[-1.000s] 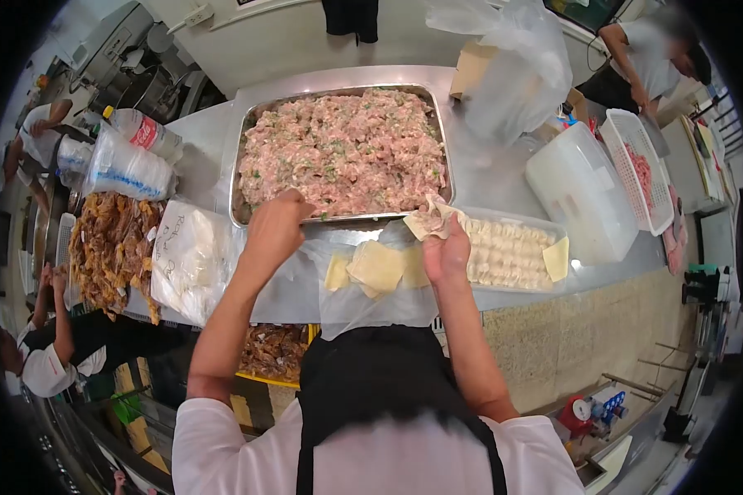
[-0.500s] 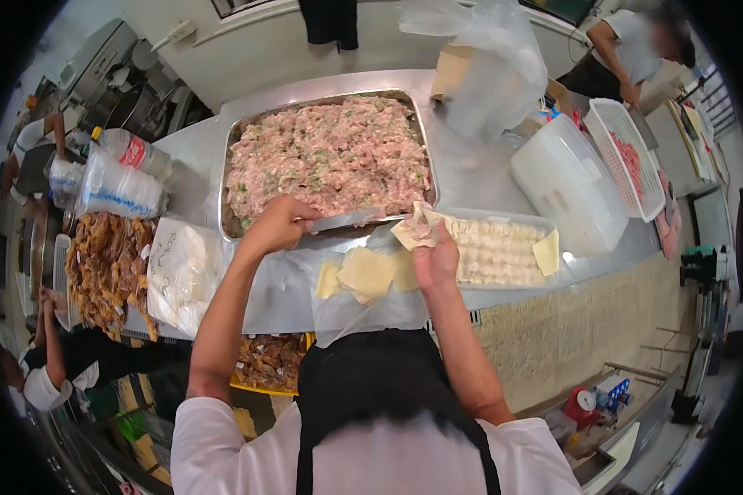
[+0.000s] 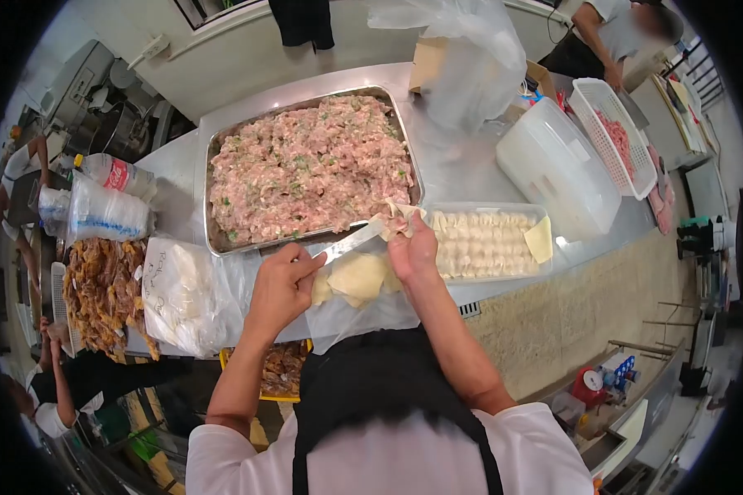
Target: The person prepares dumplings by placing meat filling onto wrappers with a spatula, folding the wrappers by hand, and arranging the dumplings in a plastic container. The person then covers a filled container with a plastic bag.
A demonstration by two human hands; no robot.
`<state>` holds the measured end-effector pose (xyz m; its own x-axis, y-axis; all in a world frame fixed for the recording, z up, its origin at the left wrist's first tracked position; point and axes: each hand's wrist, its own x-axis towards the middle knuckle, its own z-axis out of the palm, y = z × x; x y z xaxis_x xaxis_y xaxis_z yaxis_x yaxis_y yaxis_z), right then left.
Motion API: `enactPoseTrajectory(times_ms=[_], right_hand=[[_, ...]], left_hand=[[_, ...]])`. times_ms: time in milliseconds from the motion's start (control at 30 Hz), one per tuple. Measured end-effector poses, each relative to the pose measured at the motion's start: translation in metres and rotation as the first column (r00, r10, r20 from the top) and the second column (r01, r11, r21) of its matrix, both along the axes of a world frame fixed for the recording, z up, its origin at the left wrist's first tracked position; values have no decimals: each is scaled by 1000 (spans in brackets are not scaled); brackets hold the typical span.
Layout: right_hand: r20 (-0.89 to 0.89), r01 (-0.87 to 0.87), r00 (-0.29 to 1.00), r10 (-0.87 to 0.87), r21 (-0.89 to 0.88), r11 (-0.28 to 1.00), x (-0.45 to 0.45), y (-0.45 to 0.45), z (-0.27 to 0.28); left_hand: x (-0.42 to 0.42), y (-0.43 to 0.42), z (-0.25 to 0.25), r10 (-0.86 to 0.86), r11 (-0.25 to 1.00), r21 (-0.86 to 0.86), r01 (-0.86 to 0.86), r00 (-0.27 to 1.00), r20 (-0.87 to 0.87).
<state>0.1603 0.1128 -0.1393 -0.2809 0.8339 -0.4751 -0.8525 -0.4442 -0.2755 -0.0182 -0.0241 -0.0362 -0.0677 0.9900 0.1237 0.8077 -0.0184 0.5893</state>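
Observation:
My left hand (image 3: pixel 282 289) grips the handle of a flat metal spatula (image 3: pixel 351 241). The blade's tip touches a filled wrapper (image 3: pixel 399 221), which my right hand (image 3: pixel 414 252) holds with its fingers curled round it. Behind both hands is a metal tray (image 3: pixel 209 198) full of ground meat (image 3: pixel 305 169) with green bits. Loose yellow wrappers (image 3: pixel 357 278) lie on plastic between my wrists. To the right of my right hand, a clear container (image 3: pixel 504 275) holds rows of pale dumplings (image 3: pixel 480 243), with one wrapper (image 3: pixel 539 240) on its right end.
A white plastic bundle (image 3: pixel 177 289), brown dried food (image 3: pixel 107 289), bagged cups (image 3: pixel 107 210) and a bottle (image 3: pixel 120 175) are at the left. On the right are a translucent bin (image 3: pixel 557 165) and a white basket (image 3: pixel 586 95) of meat. One person (image 3: pixel 598 41) stands at the back right; others are at left.
The spatula has come from the tray's edge to the wrapper in my right hand. Both hands have moved a little nearer each other, and the camera view has shifted.

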Motion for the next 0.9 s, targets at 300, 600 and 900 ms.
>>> enactPoseTrajectory(times_ms=[300, 600, 900], right_hand=[[-137, -251, 933, 332, 412, 876, 18, -13, 31], [799, -666, 286, -529, 563, 489, 25, -13, 10], [920, -589, -49, -388, 287, 756, 138, 39, 15]], left_hand=[[5, 13, -19, -31, 998, 57, 19, 974, 225], [9, 4, 30, -161, 983, -77, 168, 983, 84], [-30, -14, 41, 142, 987, 32, -160, 940, 310]])
